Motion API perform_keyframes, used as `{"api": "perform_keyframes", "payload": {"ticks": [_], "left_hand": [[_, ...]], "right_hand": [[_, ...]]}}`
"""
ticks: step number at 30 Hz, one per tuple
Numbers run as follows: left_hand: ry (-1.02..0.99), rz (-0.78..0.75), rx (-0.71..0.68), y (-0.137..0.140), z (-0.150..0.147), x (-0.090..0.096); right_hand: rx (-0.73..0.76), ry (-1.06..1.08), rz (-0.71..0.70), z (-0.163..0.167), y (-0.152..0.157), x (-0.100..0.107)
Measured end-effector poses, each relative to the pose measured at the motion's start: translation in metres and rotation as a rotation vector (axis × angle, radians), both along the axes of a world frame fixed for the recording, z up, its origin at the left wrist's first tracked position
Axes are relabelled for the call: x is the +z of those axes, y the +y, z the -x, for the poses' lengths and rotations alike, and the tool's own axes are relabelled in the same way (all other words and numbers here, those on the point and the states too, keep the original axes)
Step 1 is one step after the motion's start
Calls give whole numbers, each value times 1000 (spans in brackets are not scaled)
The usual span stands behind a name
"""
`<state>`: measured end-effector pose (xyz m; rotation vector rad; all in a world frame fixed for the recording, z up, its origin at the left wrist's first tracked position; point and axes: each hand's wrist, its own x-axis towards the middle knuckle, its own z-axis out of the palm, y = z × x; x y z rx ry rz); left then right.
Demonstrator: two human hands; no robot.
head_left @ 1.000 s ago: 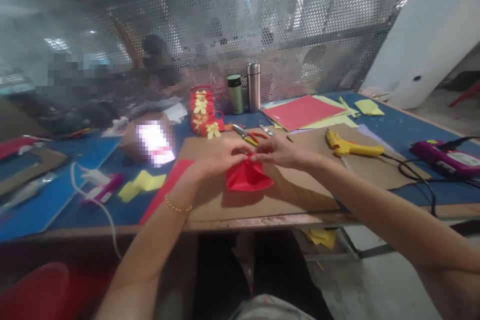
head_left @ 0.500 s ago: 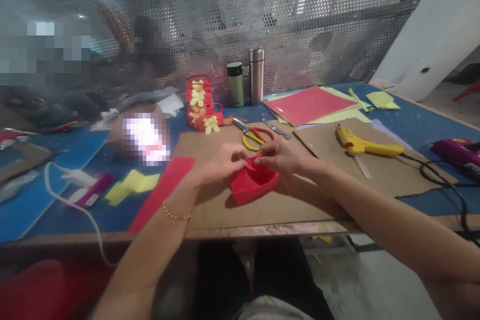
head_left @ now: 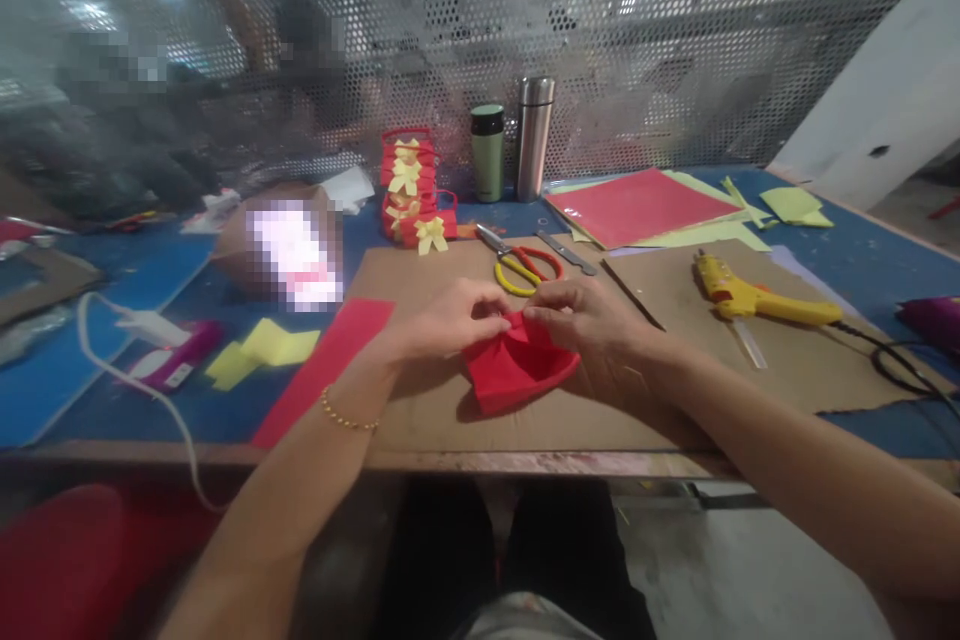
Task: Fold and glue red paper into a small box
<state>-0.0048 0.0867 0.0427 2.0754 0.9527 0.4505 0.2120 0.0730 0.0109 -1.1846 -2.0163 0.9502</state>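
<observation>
Between my two hands is a folded red paper piece [head_left: 517, 375], pouch-like, over the brown cardboard [head_left: 420, 420]. My left hand [head_left: 461, 315] pinches its upper left edge. The upper right edge is gripped by the fingers of my right hand [head_left: 577, 315], close to the left fingertips. Just beyond the hands lie scissors [head_left: 525, 265] with one yellow and one orange handle, and a grey metal blade-like tool [head_left: 566, 252]. A flat red sheet [head_left: 330, 370] rests left of my left hand. Fingertips hide part of the paper's upper edge.
A yellow glue gun [head_left: 757, 300] lies at right with its cord trailing off. Red paper bags with yellow bows [head_left: 409, 190], a green tumbler [head_left: 488, 155] and a steel flask [head_left: 534, 140] stand behind. Red and yellow sheets [head_left: 645, 205] lie back right; a purple power strip [head_left: 169, 355] sits left.
The red paper has been flattened and its opening looks narrower. Both hands keep their pinch on its upper edge. The view has shifted slightly, so most things on the table appear further right.
</observation>
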Motion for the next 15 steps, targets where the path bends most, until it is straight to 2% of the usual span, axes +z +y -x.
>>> {"api": "perform_keyframes", "payload": {"ticks": [5,8,15], "left_hand": [[-83,102,17,-2,-3,-10],[-130,108,30,-4,-6,-15],[-83,-27,67,-8,-8,-12]], "right_hand": [[50,-20,-105,-3,1,-3],[89,-7,-97,-4,2,-4],[79,45,1,-4,3,-5]]}}
